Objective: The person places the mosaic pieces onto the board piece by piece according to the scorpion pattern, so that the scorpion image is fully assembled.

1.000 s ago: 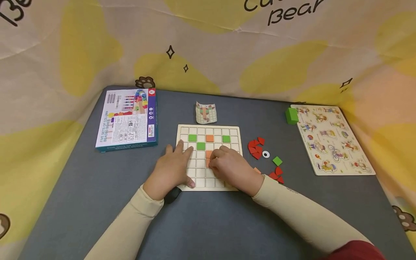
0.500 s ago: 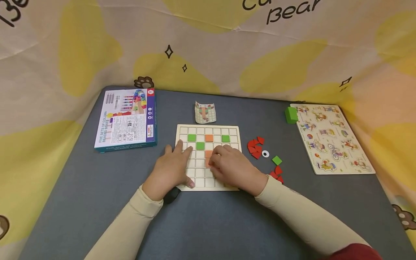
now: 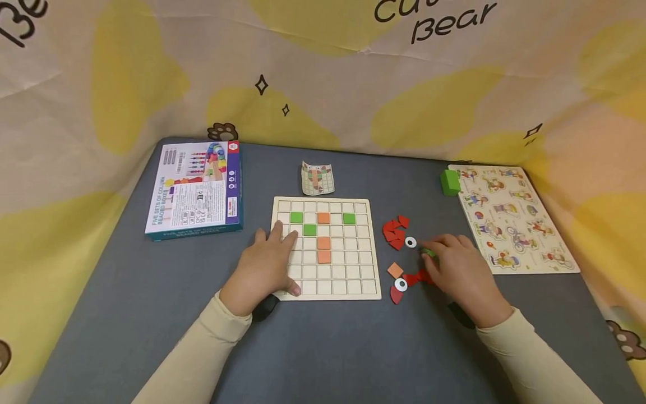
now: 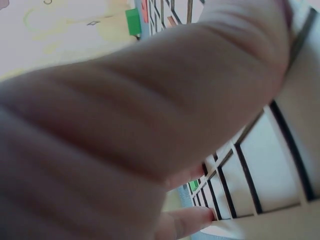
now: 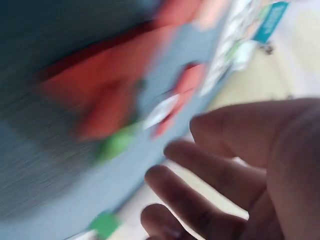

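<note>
My left hand [image 3: 264, 269] rests with spread fingers on the left edge of a wooden grid board [image 3: 353, 287]. Green tiles [image 3: 310, 230] and orange tiles [image 3: 323, 243] sit in some of its cells. Right of the board, my right hand [image 3: 461, 275] is over a loose green tile [image 3: 429, 252], thumb and fingertips right at it. In the right wrist view the fingers are loosely parted, and the blurred green tile [image 5: 117, 142] lies on the table beside red pieces. Around it lie red pieces [image 3: 395, 233], two eye discs [image 3: 411, 242] and an orange tile [image 3: 395, 270].
A small pattern card [image 3: 317, 179] lies behind the board. At left is a boxed bead set [image 3: 194, 191]. A green block [image 3: 450, 183] stands by a picture puzzle board [image 3: 515, 224] at right. Patterned cloth [image 3: 323, 84] hangs behind the table.
My right hand has left the board and moved right to the loose green tile. Two orange tiles now show fully in the middle column. The left hand has stayed put.
</note>
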Demonstrator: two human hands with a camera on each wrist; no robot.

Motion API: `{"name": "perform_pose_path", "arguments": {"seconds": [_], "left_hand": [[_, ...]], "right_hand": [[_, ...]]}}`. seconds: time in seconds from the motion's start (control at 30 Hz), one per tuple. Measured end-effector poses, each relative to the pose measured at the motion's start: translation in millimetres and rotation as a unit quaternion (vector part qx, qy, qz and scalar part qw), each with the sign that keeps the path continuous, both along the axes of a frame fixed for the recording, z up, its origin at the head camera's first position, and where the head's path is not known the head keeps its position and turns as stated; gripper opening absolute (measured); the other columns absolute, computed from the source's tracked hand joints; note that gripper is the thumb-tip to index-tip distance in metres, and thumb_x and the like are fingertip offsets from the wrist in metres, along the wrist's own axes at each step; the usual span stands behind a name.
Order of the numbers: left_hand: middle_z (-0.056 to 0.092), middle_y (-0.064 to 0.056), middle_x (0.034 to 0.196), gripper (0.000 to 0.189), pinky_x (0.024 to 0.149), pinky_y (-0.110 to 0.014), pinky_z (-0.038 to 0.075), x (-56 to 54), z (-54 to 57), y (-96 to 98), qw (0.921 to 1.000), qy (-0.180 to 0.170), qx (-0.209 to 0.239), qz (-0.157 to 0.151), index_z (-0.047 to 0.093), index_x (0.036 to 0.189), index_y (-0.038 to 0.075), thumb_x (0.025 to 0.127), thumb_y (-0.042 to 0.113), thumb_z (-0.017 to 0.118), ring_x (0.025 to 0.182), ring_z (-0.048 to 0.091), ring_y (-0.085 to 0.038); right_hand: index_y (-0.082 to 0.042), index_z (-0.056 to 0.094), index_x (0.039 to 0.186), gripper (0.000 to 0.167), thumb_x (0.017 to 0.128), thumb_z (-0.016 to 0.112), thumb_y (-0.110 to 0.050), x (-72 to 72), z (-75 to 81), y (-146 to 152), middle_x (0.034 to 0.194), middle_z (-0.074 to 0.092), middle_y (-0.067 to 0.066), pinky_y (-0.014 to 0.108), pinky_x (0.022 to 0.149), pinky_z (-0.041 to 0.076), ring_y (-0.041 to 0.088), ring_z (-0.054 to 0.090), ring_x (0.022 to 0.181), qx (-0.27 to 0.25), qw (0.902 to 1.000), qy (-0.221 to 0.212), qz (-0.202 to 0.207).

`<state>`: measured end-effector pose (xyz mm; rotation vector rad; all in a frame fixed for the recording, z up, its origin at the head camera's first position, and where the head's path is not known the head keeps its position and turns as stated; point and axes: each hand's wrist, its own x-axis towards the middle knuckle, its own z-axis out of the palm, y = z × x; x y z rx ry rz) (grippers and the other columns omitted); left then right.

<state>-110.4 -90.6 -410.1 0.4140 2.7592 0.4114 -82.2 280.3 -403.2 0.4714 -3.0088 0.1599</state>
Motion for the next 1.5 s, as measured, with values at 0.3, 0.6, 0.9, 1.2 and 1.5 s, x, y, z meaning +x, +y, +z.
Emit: {"name": "perform_pose_path", "arguments": {"seconds": [0.3, 0.6, 0.9, 1.2, 1.5], "left_hand": [[0.03, -0.033, 0.165, 0.124, 0.077, -0.062, 0.058, -0.7, 0.2, -2.5, 1.0, 0.004, -0.006, 0.003, 0.048, 0.158, 0.004, 0.055, 0.045, 0.105, 0.133, 0.039, -0.055], [0.03, -0.033, 0.165, 0.124, 0.076, -0.06, 0.059, 0.6, 1.3, -0.6, 1.0, 0.002, -0.005, 0.0, 0.048, 0.158, 0.004, 0.056, 0.045, 0.105, 0.132, 0.04, -0.055], [0.03, -0.032, 0.165, 0.124, 0.078, -0.06, 0.059, 0.7, 0.9, -1.1, 1.0, 0.004, -0.005, -0.001, 0.048, 0.158, 0.004, 0.056, 0.045, 0.105, 0.134, 0.038, -0.056], [0.029, -0.031, 0.166, 0.125, 0.078, -0.059, 0.059, 1.2, 1.9, 0.5, 0.9999, -0.005, -0.012, 0.0, 0.047, 0.159, 0.005, 0.056, 0.046, 0.105, 0.135, 0.038, -0.056], [0.03, -0.032, 0.166, 0.125, 0.079, -0.061, 0.059, -0.4, -0.3, 1.8, 0.9999, 0.001, -0.011, -0.003, 0.047, 0.159, 0.004, 0.056, 0.046, 0.105, 0.136, 0.037, -0.057]], "right_hand": [[0.004, 0.079, 0.113, 0.026, 0.093, 0.078, -0.013, -10.7, -17.0, 43.6, 0.106, 0.071, 0.025, 0.058, 0.083, 0.052, 0.045, 0.062, 0.093, 0.001, 1.0, 0.004, -0.003], [0.002, 0.077, 0.086, 0.006, 0.089, 0.079, -0.003, -55.5, -9.9, 40.8, 0.079, 0.072, 0.014, 0.056, 0.074, 0.052, 0.036, 0.064, 0.073, -0.054, 0.9984, 0.007, 0.017], [-0.004, 0.083, 0.097, 0.008, 0.09, 0.084, -0.008, -87.4, 0.8, -62.1, 0.094, 0.079, 0.008, 0.045, 0.083, 0.053, 0.029, 0.066, 0.085, -0.054, 0.9816, 0.024, 0.182], [-0.011, 0.082, 0.092, 0.005, 0.09, 0.086, -0.011, -86.8, -12.4, -123.7, 0.096, 0.078, 0.004, 0.035, 0.079, 0.053, 0.024, 0.065, 0.089, -0.032, 0.9642, 0.031, 0.261], [-0.013, 0.082, 0.097, 0.004, 0.097, 0.078, -0.013, -75.8, -15.1, -120.2, 0.107, 0.071, 0.008, 0.042, 0.08, 0.055, 0.029, 0.06, 0.095, -0.008, 0.9726, 0.027, 0.231]]}}
